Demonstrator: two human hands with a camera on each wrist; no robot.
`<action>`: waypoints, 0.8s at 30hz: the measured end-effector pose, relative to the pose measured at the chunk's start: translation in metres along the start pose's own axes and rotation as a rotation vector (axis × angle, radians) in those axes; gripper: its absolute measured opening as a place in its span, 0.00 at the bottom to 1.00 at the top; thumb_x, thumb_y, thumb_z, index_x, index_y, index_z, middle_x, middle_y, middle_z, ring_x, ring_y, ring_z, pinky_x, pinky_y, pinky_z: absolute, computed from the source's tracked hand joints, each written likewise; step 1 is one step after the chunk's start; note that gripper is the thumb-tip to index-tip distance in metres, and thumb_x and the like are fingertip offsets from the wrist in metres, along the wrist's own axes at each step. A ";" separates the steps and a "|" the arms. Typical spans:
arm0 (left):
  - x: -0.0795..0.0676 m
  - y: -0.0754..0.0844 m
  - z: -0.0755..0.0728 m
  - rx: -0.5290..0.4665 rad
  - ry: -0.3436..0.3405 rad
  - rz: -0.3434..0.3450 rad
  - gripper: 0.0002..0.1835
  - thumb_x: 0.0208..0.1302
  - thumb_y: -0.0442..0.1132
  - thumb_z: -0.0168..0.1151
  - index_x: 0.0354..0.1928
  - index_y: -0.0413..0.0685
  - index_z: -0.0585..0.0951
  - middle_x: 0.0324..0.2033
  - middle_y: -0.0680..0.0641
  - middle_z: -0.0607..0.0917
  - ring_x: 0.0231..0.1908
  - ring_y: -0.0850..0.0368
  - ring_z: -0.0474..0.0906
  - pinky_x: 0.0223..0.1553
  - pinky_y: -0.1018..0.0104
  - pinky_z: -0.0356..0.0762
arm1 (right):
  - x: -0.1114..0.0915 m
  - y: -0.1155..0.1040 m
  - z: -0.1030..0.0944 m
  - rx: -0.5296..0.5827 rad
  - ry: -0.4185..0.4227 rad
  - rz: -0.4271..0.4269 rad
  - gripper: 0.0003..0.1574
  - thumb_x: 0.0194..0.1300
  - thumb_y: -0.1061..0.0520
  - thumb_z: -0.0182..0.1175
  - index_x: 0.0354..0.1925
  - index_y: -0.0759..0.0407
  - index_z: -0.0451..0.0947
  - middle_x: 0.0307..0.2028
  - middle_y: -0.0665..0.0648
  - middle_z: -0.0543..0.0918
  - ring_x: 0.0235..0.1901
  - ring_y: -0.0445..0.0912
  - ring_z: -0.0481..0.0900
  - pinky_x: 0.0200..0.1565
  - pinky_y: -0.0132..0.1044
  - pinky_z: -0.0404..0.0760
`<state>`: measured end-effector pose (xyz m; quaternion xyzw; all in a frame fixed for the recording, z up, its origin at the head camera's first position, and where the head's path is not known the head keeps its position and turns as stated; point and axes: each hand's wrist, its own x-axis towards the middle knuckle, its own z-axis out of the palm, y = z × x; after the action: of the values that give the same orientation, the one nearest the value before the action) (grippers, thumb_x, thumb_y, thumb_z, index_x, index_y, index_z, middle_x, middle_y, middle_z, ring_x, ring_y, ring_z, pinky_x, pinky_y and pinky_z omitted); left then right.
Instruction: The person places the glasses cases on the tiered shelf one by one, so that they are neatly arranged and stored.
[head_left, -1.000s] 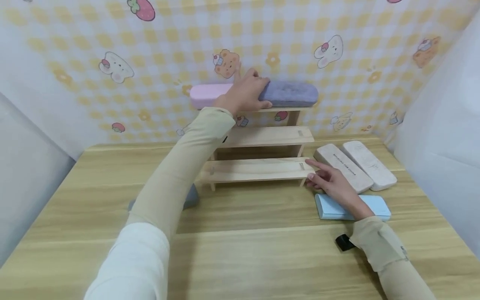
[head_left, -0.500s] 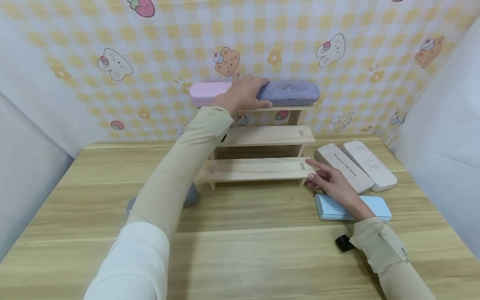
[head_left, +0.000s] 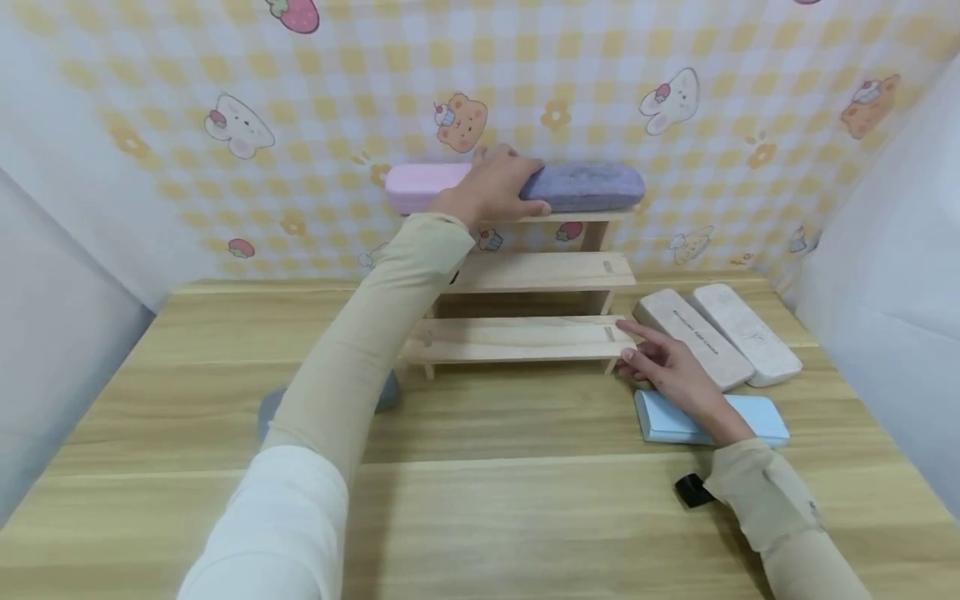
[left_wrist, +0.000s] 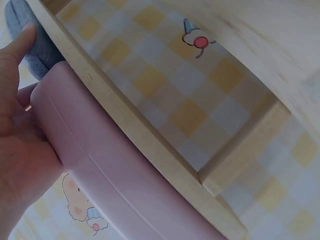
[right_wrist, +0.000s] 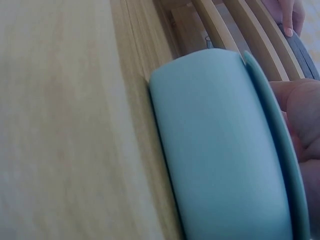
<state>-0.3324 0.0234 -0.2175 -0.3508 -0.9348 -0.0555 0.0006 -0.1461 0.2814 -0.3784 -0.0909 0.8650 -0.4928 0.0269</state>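
Observation:
On the top tier of a stepped wooden shelf point(head_left: 536, 340), a pink glasses case point(head_left: 424, 183) and a fuzzy blue-purple glasses case point(head_left: 588, 185) lie end to end. My left hand point(head_left: 491, 187) reaches over the pink case and grips the near end of the blue-purple one, its thumb at the front and fingers over the top. In the left wrist view the palm side lies close to the pink case point(left_wrist: 105, 150). My right hand point(head_left: 671, 371) pinches the right end of the lowest tier between thumb and index finger. Its other fingers are curled and partly hidden.
Beneath my right wrist lies a light blue glasses case point(head_left: 757, 417). Two whitish cases, one with lettering point(head_left: 697, 340) and one plainer point(head_left: 746, 333), lie behind it. A grey-blue case point(head_left: 388, 393) is mostly hidden under my left forearm. A patterned cloth point(head_left: 337, 100) hangs behind the shelf.
A left finger that stuck up has come down towards the cases. Both hands otherwise keep their places, and the head view shifts slightly.

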 end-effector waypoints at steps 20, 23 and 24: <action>-0.046 -0.015 0.007 0.032 0.291 0.171 0.33 0.65 0.56 0.53 0.68 0.50 0.63 0.65 0.49 0.66 0.65 0.50 0.53 0.65 0.48 0.33 | -0.001 0.002 -0.002 0.006 0.001 0.003 0.32 0.70 0.56 0.51 0.69 0.58 0.57 0.39 0.66 0.82 0.36 0.47 0.82 0.36 0.35 0.80; -0.072 -0.017 0.012 0.041 0.326 0.212 0.32 0.64 0.54 0.55 0.66 0.48 0.65 0.63 0.47 0.68 0.64 0.48 0.54 0.65 0.46 0.34 | 0.000 0.002 -0.002 0.003 -0.002 -0.002 0.32 0.70 0.55 0.51 0.69 0.58 0.57 0.39 0.66 0.82 0.36 0.48 0.82 0.36 0.35 0.80; -0.082 -0.018 0.015 0.044 0.338 0.228 0.32 0.64 0.54 0.56 0.66 0.48 0.66 0.63 0.47 0.68 0.64 0.48 0.55 0.65 0.45 0.34 | 0.000 0.001 -0.001 0.003 -0.003 -0.003 0.32 0.70 0.56 0.51 0.69 0.58 0.57 0.39 0.66 0.82 0.36 0.48 0.82 0.36 0.35 0.80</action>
<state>-0.2817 -0.0420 -0.2378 -0.4400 -0.8766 -0.0928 0.1716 -0.1466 0.2831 -0.3787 -0.0929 0.8640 -0.4940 0.0275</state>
